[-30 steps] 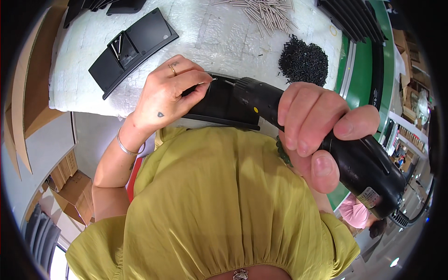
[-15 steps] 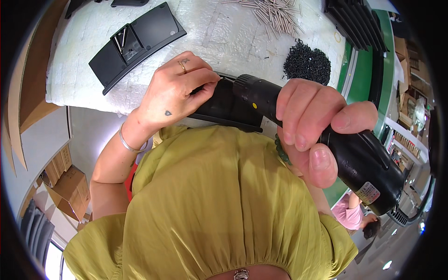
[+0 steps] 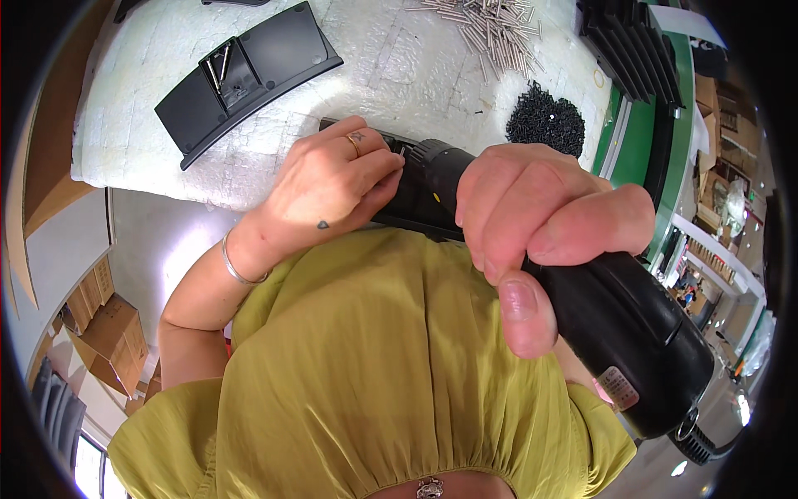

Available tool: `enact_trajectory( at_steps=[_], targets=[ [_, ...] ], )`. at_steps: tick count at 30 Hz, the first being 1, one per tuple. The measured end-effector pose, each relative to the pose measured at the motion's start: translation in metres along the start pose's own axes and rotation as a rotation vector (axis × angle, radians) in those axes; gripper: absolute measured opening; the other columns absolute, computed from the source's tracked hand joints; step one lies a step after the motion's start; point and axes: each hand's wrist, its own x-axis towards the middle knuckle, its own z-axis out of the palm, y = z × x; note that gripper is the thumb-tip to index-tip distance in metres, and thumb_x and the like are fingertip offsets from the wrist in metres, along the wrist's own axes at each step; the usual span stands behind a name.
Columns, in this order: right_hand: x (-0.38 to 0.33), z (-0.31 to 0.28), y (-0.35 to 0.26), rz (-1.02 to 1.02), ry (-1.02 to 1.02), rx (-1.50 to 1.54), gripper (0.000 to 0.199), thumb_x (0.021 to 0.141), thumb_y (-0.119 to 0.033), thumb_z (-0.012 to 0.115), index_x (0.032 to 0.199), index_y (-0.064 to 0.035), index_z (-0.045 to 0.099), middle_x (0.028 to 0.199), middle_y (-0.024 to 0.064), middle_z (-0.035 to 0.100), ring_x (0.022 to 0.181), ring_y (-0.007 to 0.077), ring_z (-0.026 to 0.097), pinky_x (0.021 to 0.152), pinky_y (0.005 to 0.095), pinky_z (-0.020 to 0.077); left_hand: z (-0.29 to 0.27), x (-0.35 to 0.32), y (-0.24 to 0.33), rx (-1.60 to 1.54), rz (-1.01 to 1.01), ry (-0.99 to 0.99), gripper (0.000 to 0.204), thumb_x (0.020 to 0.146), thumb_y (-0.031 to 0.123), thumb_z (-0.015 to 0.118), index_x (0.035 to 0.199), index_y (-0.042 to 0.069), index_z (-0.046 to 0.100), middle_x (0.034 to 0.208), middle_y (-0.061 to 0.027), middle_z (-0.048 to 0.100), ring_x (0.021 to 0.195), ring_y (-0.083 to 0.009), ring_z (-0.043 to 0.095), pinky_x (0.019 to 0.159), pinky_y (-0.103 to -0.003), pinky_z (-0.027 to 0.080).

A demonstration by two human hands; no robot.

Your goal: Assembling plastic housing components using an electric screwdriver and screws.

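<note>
My right hand (image 3: 553, 208) is wrapped around a black corded electric screwdriver (image 3: 623, 308), its nose pointing up and left. That nose hangs over a dark panel (image 3: 416, 208) lying at the table's near edge, against my shirt. My left hand (image 3: 337, 170) rests over the panel's left part, thumb and fingers pressed together close to the screwdriver's nose. A small silvery sliver shows by these fingertips; what they pinch is too small to make out. Further left lies a similar black curved panel (image 3: 287, 50) with metal pins (image 3: 220, 66) in its recess.
Loose metal pins (image 3: 503, 37) are heaped at the far middle of the wrapped white tabletop (image 3: 391, 75). A pile of small black screws (image 3: 544, 121) lies nearer. Black parts (image 3: 628, 50) stand in a row at far right. Cardboard boxes (image 3: 116, 341) sit below on the left.
The screwdriver and my right hand have moved left and slightly nearer to me. My left hand has shifted a little right and nearer, its fingers still pressed together.
</note>
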Motion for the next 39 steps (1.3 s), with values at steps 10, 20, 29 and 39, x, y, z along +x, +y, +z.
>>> enact_trajectory(
  at_steps=[10, 20, 29, 39],
  targets=[
    [-0.005, 0.0, 0.0, 0.071, 0.159, 0.101, 0.028, 0.076, -0.007, 0.064, 0.093, -0.0085, 0.042, 0.065, 0.0018, 0.051, 0.053, 0.0133, 0.046, 0.055, 0.0313, 0.041, 0.001, -0.004, 0.005, 0.051, -0.057, 0.004, 0.011, 0.068, 0.006, 0.069, 0.076, 0.004, 0.061, 0.07, -0.0056, 0.055, 0.068, -0.0232, 0.055, 0.056, -0.033, 0.047],
    [-0.017, -0.063, 0.026, -0.118, 0.743, -0.044, 0.027, 0.072, -0.001, 0.048, 0.099, 0.001, 0.043, 0.059, 0.0062, 0.046, 0.048, 0.0144, 0.042, 0.05, 0.0314, 0.0416, -0.002, 0.011, 0.01, 0.028, -0.064, 0.04, 0.012, 0.066, 0.005, 0.072, 0.073, 0.005, 0.062, 0.069, -0.0039, 0.056, 0.065, -0.022, 0.053, 0.054, -0.032, 0.046],
    [-0.019, -0.045, -0.005, -0.232, 0.47, 0.079, 0.03, 0.076, -0.005, 0.054, 0.103, -0.0061, 0.041, 0.059, 0.0037, 0.045, 0.046, 0.014, 0.042, 0.051, 0.0307, 0.0393, 0.019, 0.068, 0.007, 0.3, 0.171, 0.077, 0.018, 0.066, 0.009, 0.073, 0.081, 0.007, 0.065, 0.081, -0.0014, 0.059, 0.091, -0.0235, 0.053, 0.072, -0.034, 0.046],
    [-0.027, -0.045, -0.039, -0.164, 0.298, 0.069, 0.031, 0.076, -0.017, 0.056, 0.105, -0.0117, 0.048, 0.064, -0.007, 0.046, 0.054, 0.006, 0.044, 0.062, 0.0245, 0.0363, 0.017, 0.073, 0.006, 0.092, 0.211, 0.037, 0.018, 0.062, 0.013, 0.075, 0.074, 0.011, 0.061, 0.073, 0.0016, 0.055, 0.088, -0.0208, 0.055, 0.068, -0.034, 0.047]
  ],
)
